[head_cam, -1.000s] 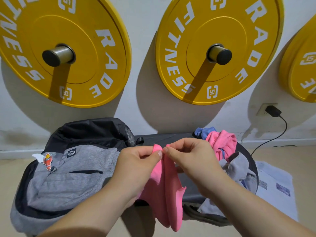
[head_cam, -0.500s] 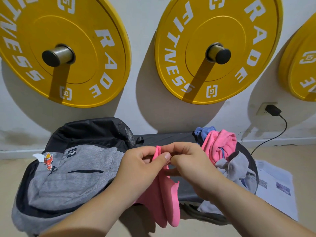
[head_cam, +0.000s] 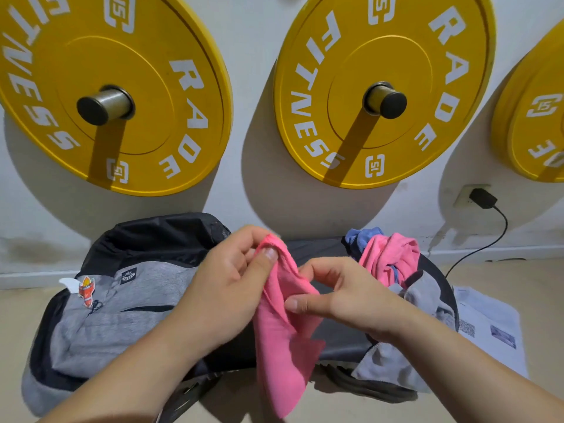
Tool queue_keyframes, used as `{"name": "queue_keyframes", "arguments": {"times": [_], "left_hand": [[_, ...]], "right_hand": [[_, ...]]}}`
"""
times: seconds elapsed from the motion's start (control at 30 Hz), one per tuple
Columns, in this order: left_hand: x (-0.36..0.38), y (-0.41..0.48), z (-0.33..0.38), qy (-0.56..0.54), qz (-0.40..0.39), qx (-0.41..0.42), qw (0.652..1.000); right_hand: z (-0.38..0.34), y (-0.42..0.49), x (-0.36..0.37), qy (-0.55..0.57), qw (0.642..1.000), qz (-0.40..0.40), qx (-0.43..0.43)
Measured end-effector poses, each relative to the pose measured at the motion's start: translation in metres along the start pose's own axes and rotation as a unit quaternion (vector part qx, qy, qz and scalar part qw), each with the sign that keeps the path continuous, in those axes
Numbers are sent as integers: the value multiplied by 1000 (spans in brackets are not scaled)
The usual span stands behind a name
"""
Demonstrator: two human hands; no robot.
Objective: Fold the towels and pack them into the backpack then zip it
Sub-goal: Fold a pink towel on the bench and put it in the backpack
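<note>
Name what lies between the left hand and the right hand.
In the head view, the pink towel hangs between the left hand and right hand; both pinch it.

Bare forearms reaching in from the lower corners, meeting mid-frame, left grip (head_cam: 232, 285) higher, thumb and curled fingers pinching the top of a towel (head_cam: 280, 355), right grip (head_cam: 345, 297) just below, thumb and bent fingers pinching its side.

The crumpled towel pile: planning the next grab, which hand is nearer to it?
Right. The right hand is just left of the pile; the left hand is farther left, pinching the pink towel.
</note>
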State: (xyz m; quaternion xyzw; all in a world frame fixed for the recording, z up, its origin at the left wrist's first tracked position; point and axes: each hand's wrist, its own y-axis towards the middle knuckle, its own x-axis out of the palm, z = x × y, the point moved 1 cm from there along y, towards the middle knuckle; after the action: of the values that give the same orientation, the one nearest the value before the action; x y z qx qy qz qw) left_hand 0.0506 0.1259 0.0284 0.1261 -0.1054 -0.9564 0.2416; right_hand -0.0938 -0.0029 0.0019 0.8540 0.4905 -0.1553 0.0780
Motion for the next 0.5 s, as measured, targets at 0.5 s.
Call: {"name": "queue_keyframes", "arguments": {"times": [0.5], "left_hand": [[-30, 8, -27, 137, 152, -2, 979]], "right_hand": [[52, -5, -32, -170, 974, 63, 134]]}}
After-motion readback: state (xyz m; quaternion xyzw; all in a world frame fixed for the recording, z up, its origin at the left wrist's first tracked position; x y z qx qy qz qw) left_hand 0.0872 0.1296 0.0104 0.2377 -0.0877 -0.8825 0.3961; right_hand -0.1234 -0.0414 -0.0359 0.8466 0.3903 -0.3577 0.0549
